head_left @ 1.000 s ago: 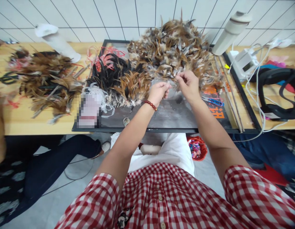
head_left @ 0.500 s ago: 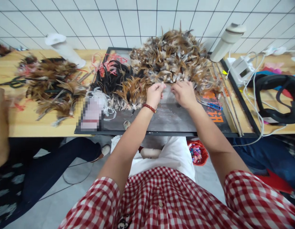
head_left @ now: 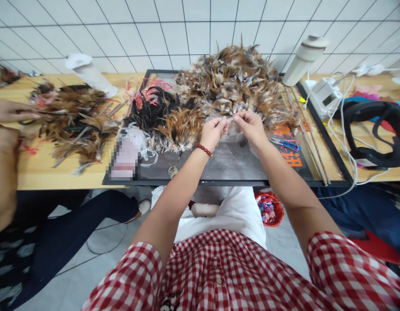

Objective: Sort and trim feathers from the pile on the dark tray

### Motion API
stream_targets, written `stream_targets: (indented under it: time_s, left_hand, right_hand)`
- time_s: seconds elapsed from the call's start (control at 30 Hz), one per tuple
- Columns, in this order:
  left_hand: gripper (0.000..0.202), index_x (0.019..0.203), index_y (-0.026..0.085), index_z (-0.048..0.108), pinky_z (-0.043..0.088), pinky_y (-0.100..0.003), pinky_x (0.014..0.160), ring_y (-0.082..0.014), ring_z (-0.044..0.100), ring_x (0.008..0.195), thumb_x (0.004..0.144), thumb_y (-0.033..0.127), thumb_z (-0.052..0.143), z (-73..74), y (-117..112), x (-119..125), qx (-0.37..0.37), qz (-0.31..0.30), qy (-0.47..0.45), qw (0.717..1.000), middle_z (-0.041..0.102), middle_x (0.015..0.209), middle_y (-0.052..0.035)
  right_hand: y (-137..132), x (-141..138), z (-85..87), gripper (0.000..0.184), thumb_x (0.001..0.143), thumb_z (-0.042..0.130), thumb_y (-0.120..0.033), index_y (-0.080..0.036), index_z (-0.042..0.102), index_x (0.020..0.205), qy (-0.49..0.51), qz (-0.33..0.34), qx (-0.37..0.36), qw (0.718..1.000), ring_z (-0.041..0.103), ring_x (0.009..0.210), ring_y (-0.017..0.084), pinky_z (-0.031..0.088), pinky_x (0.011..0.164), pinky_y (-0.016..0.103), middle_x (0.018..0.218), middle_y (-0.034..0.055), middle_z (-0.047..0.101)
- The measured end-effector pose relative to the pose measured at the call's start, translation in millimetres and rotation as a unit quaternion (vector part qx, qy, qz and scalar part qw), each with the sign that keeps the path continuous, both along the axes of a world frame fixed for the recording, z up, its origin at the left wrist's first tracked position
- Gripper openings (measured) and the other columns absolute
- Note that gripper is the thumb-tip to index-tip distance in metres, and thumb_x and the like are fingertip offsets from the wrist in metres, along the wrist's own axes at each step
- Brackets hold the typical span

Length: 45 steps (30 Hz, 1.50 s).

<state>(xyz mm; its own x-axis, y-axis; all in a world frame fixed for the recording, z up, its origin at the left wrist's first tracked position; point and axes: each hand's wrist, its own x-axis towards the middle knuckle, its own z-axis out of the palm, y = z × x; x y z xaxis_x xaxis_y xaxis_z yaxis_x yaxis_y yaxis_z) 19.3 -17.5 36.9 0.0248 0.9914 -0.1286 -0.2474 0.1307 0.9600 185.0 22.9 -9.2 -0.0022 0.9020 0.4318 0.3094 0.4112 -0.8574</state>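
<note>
Over the dark board [head_left: 239, 170], my left hand [head_left: 215, 133], with a red bead bracelet at its wrist, is closed in a pinch. My right hand [head_left: 251, 127] pinches just beside it, fingertips almost meeting the left ones. Something small and pale shows between the fingertips, too small to name. Right behind both hands rises a large heap of brown and grey feathers [head_left: 239, 82]. Left of my left hand lie a bunch of brown feathers [head_left: 183, 123] and a bunch of black feathers [head_left: 154, 103]. Blue-handled snips [head_left: 286, 144] lie right of my right wrist.
White plastic strips [head_left: 137, 136] and a blurred-out flat object [head_left: 124, 160] lie at the board's left. Thin sticks [head_left: 312, 142], a bottle [head_left: 305, 60], cables and a black headband [head_left: 375, 157] are at right. A co-worker's hand [head_left: 15, 111] reaches toward more feathers [head_left: 70, 108].
My right hand's fingers have stretched leftward, bringing the two pinches closer together. At far left a co-worker's hand has come into view by the feathers. The camera view has shifted slightly.
</note>
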Motion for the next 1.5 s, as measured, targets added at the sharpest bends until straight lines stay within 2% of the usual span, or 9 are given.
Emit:
stream_targets:
  time_s: [0.1, 0.2, 0.37, 0.5, 0.67, 0.83, 1.03, 1.3, 1.5]
  left_hand:
    - [0.025, 0.07, 0.014, 0.066, 0.046, -0.016, 0.06, -0.0032, 0.056, 0.056, 0.091, 0.021, 0.077, -1.1, -1, 1, 0.005, -0.02, -0.004, 1.0, 0.063, 0.063, 0.004]
    - [0.023, 0.072, 0.015, 0.067, 0.046, -0.016, 0.058, -0.0039, 0.057, 0.055, 0.091, 0.023, 0.077, -3.8, 3, -2, -0.023, -0.008, -0.006, 1.0, 0.064, 0.064, 0.0037]
    - [0.019, 0.073, 0.014, 0.069, 0.049, -0.015, 0.062, -0.0041, 0.06, 0.059, 0.09, 0.018, 0.075, -6.8, 7, -7, -0.04, 0.007, -0.003, 0.999, 0.068, 0.068, 0.0026]
    - [0.027, 0.067, 0.014, 0.066, 0.045, -0.015, 0.057, -0.004, 0.056, 0.051, 0.094, 0.017, 0.071, -3.9, 1, -4, -0.036, -0.049, 0.007, 0.998, 0.063, 0.057, 0.0036]
    - [0.027, 0.069, 0.012, 0.066, 0.047, -0.016, 0.056, -0.0045, 0.059, 0.05, 0.096, 0.018, 0.071, 2.7, -6, -2, -0.045, -0.092, -0.005, 0.995, 0.066, 0.058, 0.0021]
    - [0.024, 0.071, 0.012, 0.066, 0.046, -0.016, 0.053, -0.0039, 0.057, 0.047, 0.095, 0.012, 0.071, 4.7, -7, -1, -0.065, -0.096, 0.005, 0.993, 0.065, 0.058, 0.003]
    - [0.026, 0.069, 0.013, 0.066, 0.039, -0.015, 0.048, -0.0022, 0.048, 0.042, 0.095, 0.009, 0.067, 5.9, -6, -2, -0.048, -0.09, 0.003, 0.995, 0.057, 0.051, 0.0062]
    - [0.027, 0.068, 0.012, 0.065, 0.039, -0.017, 0.049, -0.003, 0.049, 0.042, 0.095, 0.009, 0.067, 7.2, -7, -3, -0.048, -0.122, 0.0, 0.991, 0.058, 0.052, 0.0046]
    - [0.025, 0.07, 0.013, 0.067, 0.04, -0.017, 0.049, -0.0039, 0.049, 0.043, 0.095, 0.013, 0.069, 6.5, -7, -3, -0.055, -0.117, -0.011, 0.992, 0.058, 0.052, 0.0043]
  right_hand:
    - [0, 1, 5.4, 0.058, 0.078, 0.075, -0.08, -0.023, 0.068, 0.079, 0.031, 0.002, -0.006, 1.0, 0.052, 0.068, 0.015, 0.047, 0.067, 0.031, 0.07, -0.0015, 0.058]
    - [-4, 13, 20.0, 0.06, 0.083, 0.067, -0.084, -0.024, 0.064, 0.08, 0.041, 0.0, 0.035, 0.999, 0.054, 0.072, 0.016, 0.049, 0.071, 0.033, 0.073, -0.0011, 0.057]
    - [-21, 21, 38.5, 0.053, 0.084, 0.072, -0.076, -0.024, 0.068, 0.078, -0.112, 0.168, 0.021, 0.979, 0.058, 0.073, 0.018, 0.051, 0.075, 0.036, 0.075, 0.0017, 0.065]
    - [-26, 7, 34.3, 0.042, 0.097, 0.06, -0.061, -0.024, 0.07, 0.081, -0.203, 0.105, 0.078, 0.97, 0.063, 0.083, 0.022, 0.051, 0.085, 0.04, 0.083, 0.0061, 0.071]
    - [-22, 5, 28.8, 0.03, 0.1, 0.056, -0.047, -0.025, 0.068, 0.083, -0.246, 0.056, 0.121, 0.96, 0.065, 0.086, 0.025, 0.051, 0.086, 0.042, 0.085, 0.0074, 0.072]
    - [-22, 7, 28.0, 0.032, 0.1, 0.056, -0.05, -0.026, 0.069, 0.083, -0.228, 0.031, 0.125, 0.965, 0.066, 0.087, 0.026, 0.052, 0.086, 0.043, 0.085, 0.008, 0.073]
    - [-18, 5, 22.5, 0.052, 0.095, 0.058, -0.073, -0.025, 0.078, 0.091, -0.115, 0.005, 0.091, 0.989, 0.069, 0.09, 0.024, 0.055, 0.09, 0.042, 0.092, 0.0073, 0.077]
    - [-19, 2, 22.8, 0.063, 0.079, 0.07, -0.086, -0.027, 0.086, 0.094, -0.039, 0.081, 0.016, 0.996, 0.07, 0.087, 0.022, 0.058, 0.09, 0.042, 0.087, 0.0055, 0.078]
    - [-18, 8, 22.7, 0.062, 0.081, 0.069, -0.083, -0.028, 0.086, 0.104, -0.045, 0.112, -0.007, 0.993, 0.064, 0.074, 0.017, 0.057, 0.079, 0.037, 0.084, 0.0029, 0.074]
